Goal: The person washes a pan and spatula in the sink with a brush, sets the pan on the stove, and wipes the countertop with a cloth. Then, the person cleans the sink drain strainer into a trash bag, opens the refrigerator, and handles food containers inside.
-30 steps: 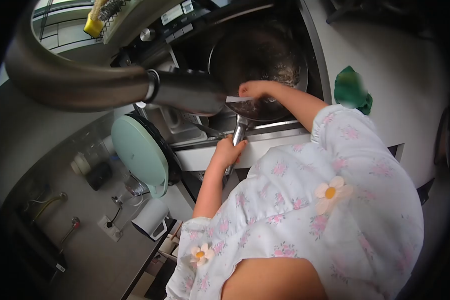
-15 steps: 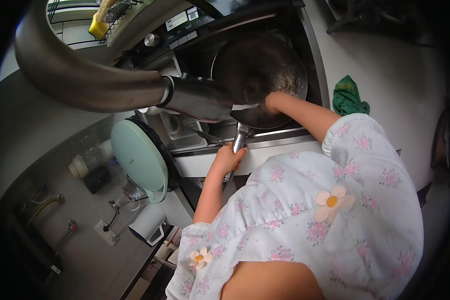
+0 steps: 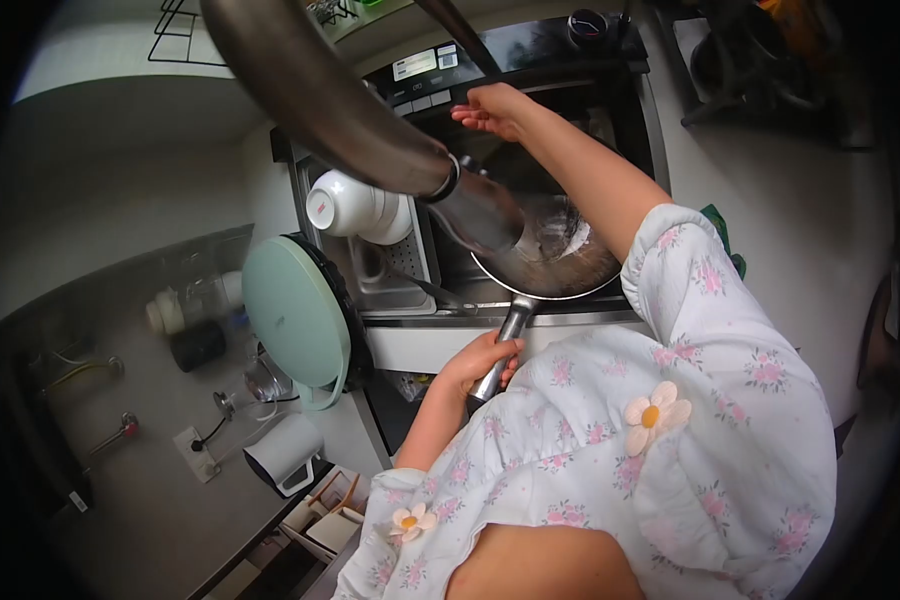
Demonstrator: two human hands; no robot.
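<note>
The pan [image 3: 570,275], at the frame's centre, was gripped round its handle [image 3: 515,318] by the left hand [image 3: 484,362], the right hand [image 3: 490,110] being held loosely open at upper centre, and the faucet [image 3: 340,110] could be knocked if the left grip twisted.

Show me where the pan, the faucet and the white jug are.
Pan [image 3: 570,270]: head view, on its inside wall.
Faucet [image 3: 338,115]: head view, on its curved pipe.
White jug [image 3: 284,449]: head view, on its side.

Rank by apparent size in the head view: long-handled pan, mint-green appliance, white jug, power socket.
1. Long-handled pan and mint-green appliance: unsure, pan partly hidden
2. White jug
3. Power socket
</note>
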